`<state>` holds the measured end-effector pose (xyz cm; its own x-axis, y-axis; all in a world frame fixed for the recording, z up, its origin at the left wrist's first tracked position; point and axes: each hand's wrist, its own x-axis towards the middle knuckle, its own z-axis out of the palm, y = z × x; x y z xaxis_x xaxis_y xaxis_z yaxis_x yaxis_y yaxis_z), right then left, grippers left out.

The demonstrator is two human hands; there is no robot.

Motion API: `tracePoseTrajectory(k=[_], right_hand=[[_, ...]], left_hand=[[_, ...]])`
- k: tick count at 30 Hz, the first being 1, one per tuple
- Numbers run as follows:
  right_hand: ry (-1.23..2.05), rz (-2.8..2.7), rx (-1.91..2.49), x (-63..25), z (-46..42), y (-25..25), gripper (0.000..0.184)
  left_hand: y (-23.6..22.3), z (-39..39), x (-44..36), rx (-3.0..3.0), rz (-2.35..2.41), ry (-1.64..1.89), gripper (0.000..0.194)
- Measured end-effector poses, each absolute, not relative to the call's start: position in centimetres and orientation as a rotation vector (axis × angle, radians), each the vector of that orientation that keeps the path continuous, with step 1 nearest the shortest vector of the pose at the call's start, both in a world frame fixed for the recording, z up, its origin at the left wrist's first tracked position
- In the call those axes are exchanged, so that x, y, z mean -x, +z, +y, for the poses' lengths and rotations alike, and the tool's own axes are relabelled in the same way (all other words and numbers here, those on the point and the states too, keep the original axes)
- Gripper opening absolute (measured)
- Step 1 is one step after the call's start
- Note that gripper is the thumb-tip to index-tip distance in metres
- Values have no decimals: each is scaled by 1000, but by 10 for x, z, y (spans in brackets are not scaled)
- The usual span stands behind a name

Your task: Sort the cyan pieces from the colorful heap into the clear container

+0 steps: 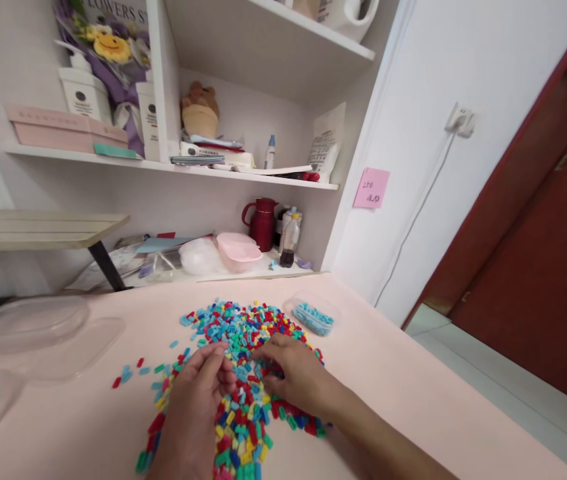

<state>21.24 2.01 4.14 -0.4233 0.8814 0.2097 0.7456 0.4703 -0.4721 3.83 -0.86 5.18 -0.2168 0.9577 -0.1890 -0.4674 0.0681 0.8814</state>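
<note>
A wide heap of small plastic building bricks (pixel 236 333) in light blue, red, yellow, green and dark blue lies on the pale pink tabletop. At the heap's left side is my left hand (pixel 203 380), its fingers curled and the thumb pressed to the forefinger; whatever may be in that pinch is hidden. My right hand (pixel 296 370) reaches over the middle of the heap, palm down. Its thumb and bent fingers are apart, with the fingertips among the bricks. Just beyond it stands a clear plastic box (pixel 313 317) with light blue bricks inside.
Clear plastic containers (pixel 78 347) lie at the left, near a small raised wooden stand (pixel 43 229). Along the back are a pink lidded box (pixel 238 250), a red jug (pixel 262 223) and a bottle of dark liquid (pixel 289 243). Shelves (pixel 243 175) rise behind.
</note>
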Motion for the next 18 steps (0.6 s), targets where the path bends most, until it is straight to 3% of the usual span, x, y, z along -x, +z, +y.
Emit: tracePoseTrajectory(k=[7,18], right_hand=[[421,-2241,1380,-207,21,39,30],[412,-2333,1252,-204,22,38,37]], left_hand=[[55,-9,-39,-618,1100,1454,37],[44,0,-38,-586,1082,1455,46]])
